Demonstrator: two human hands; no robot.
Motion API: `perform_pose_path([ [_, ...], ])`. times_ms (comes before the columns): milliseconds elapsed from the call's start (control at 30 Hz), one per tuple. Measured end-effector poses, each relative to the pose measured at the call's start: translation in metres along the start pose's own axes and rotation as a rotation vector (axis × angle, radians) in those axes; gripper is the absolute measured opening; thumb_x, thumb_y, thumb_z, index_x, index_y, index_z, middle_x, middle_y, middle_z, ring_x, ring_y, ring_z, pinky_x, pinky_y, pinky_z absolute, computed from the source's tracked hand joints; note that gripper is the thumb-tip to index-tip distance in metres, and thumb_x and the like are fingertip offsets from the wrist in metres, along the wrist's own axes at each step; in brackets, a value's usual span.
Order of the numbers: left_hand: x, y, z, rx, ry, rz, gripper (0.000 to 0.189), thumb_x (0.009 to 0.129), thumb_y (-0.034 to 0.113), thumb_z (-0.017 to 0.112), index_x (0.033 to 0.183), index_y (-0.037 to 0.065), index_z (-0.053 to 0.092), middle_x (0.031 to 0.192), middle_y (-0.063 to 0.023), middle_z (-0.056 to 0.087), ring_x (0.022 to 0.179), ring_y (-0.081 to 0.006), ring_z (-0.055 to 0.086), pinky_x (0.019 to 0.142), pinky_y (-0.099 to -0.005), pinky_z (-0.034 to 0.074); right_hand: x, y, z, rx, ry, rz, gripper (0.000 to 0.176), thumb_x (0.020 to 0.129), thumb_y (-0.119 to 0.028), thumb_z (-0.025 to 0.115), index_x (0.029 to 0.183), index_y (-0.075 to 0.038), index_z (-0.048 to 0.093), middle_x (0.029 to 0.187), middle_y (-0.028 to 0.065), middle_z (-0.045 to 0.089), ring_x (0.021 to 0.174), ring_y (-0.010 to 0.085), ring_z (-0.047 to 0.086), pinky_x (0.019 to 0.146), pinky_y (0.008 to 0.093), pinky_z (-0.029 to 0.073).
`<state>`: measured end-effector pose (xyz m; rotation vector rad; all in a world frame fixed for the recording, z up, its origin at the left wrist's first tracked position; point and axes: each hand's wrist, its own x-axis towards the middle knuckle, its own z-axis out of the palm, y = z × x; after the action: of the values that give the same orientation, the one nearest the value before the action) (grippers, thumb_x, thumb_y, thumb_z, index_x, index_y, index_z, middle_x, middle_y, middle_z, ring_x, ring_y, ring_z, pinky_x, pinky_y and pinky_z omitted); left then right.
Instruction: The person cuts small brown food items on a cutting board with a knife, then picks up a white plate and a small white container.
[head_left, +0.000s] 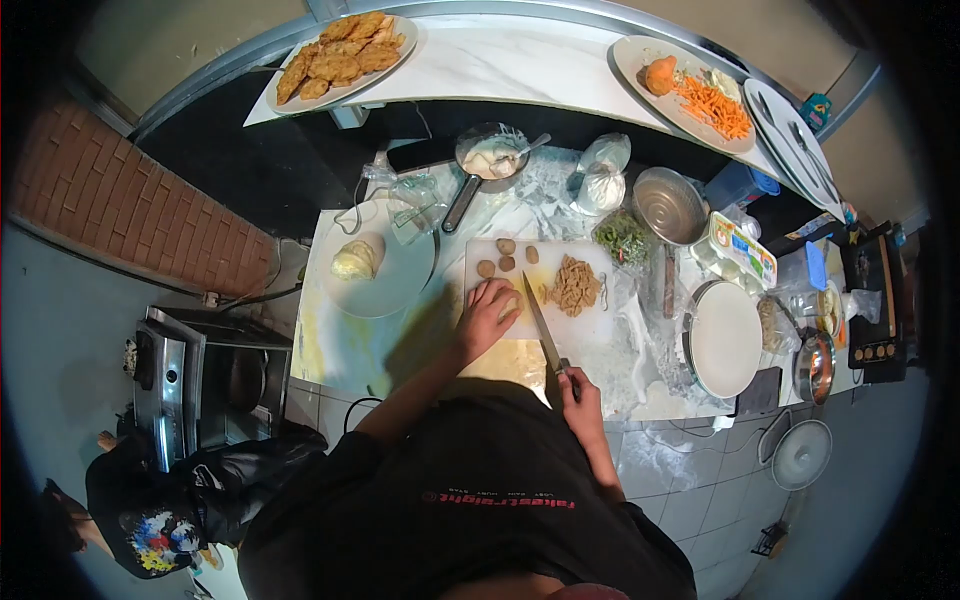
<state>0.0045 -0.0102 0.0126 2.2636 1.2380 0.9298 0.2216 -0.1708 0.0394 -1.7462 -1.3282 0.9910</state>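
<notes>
My right hand [580,392] grips the handle of a long kitchen knife [541,322], whose blade reaches over the white cutting board [540,277]. To the blade's left, my left hand [489,312] rests on the board with its fingers curled down; what lies beneath the fingertips is mostly hidden. Beyond that hand sit several round brown balls, perhaps meatballs, one of them a brown ball [486,268] at the left. A pile of brown cut strips [576,286] lies right of the blade.
Left of the board is a large plate [375,297] with a cabbage piece [356,258]. Behind stands a pan [490,160] with white contents. Rightward are a metal bowl [668,205], an egg carton [735,250] and a white plate [726,340]. Another person [165,505] is at lower left.
</notes>
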Motion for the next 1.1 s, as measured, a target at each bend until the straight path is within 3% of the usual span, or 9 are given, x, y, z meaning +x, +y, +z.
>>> perform_pose_path([
  [133,-0.003,-0.006,0.006,-0.018,0.023,0.002,0.03,0.084,0.017,0.076,0.112,0.011,0.067,0.12,-0.0062,0.06,0.12,-0.0268,0.055,0.1,-0.0411,0.04,-0.005,-0.009,-0.001,-0.032,-0.064,0.122,0.026,0.104,-0.023,0.06,0.109,0.003,0.064,0.081,0.0244,0.069,0.071,0.0334,0.067,0.068,0.0387,0.051],
  [200,-0.003,-0.006,0.01,-0.015,0.041,0.012,0.03,0.084,0.016,0.076,0.111,0.011,0.067,0.12,-0.0065,0.06,0.118,-0.0276,0.055,0.1,-0.0413,0.04,-0.008,-0.004,0.008,0.054,0.07,0.036,0.028,0.106,-0.025,0.058,0.109,0.002,0.064,0.073,0.0122,0.065,0.066,0.0162,0.055,0.063,0.0349,0.046],
  [333,0.0,-0.011,0.013,-0.049,0.067,0.037,0.029,0.082,0.016,0.077,0.109,0.011,0.067,0.117,-0.0076,0.06,0.114,-0.0295,0.056,0.099,-0.0419,0.041,-0.009,-0.011,0.008,-0.025,0.036,0.115,0.031,0.108,-0.028,0.055,0.107,0.002,0.063,0.073,0.0128,0.065,0.066,0.0169,0.056,0.064,0.0355,0.047],
  [433,-0.001,-0.014,0.017,-0.047,0.086,0.061,0.029,0.083,0.018,0.076,0.109,0.009,0.066,0.116,-0.0084,0.059,0.114,-0.0295,0.055,0.099,-0.0436,0.041,-0.016,-0.004,0.012,0.007,0.067,0.051,0.028,0.107,-0.025,0.055,0.109,0.001,0.064,0.076,0.0181,0.065,0.066,0.029,0.062,0.067,0.0364,0.05],
  [500,0.003,-0.013,0.011,-0.016,0.042,0.043,0.029,0.082,0.019,0.077,0.108,0.011,0.066,0.114,-0.0073,0.059,0.112,-0.0287,0.055,0.098,-0.0433,0.041,-0.017,-0.006,0.012,0.144,0.013,0.173,0.028,0.107,-0.026,0.055,0.11,0.001,0.063,0.078,0.0162,0.066,0.07,0.026,0.063,0.07,0.0365,0.051],
  [533,0.005,-0.013,0.012,0.008,0.042,0.053,0.029,0.082,0.019,0.077,0.108,0.012,0.067,0.114,-0.0064,0.059,0.112,-0.0277,0.055,0.097,-0.0427,0.041,-0.018,0.02,0.024,0.173,0.067,0.054,0.024,0.109,-0.025,0.054,0.11,-0.002,0.061,0.081,0.0,0.059,0.072,0.0068,0.051,0.065,0.0266,0.044],
  [633,0.007,-0.016,0.02,0.008,0.029,0.072,0.028,0.081,0.019,0.078,0.106,0.014,0.069,0.113,-0.0038,0.06,0.112,-0.0243,0.056,0.095,-0.0413,0.04,-0.016,0.024,0.019,0.222,-0.067,0.228,0.025,0.109,-0.025,0.055,0.111,-0.002,0.061,0.083,0.0014,0.06,0.076,0.0065,0.051,0.068,0.0251,0.044],
  [1033,0.009,-0.01,0.018,-0.005,0.053,-0.008,0.025,0.08,0.02,0.081,0.102,0.015,0.069,0.114,-0.002,0.058,0.115,-0.0239,0.054,0.097,-0.0403,0.039,-0.019,-0.002,0.012,0.0,-0.059,0.243,0.031,0.109,-0.029,0.052,0.111,0.001,0.061,0.084,0.0169,0.068,0.072,0.0204,0.059,0.07,0.0345,0.048],
  [1100,0.009,-0.007,0.019,-0.008,0.05,-0.042,0.025,0.08,0.02,0.081,0.102,0.016,0.069,0.114,-0.002,0.058,0.116,-0.0239,0.054,0.097,-0.0407,0.039,-0.02,0.014,0.021,-0.051,0.044,0.053,0.035,0.109,-0.031,0.051,0.111,0.001,0.063,0.08,0.0248,0.068,0.076,0.0401,0.069,0.068,0.0459,0.05],
])
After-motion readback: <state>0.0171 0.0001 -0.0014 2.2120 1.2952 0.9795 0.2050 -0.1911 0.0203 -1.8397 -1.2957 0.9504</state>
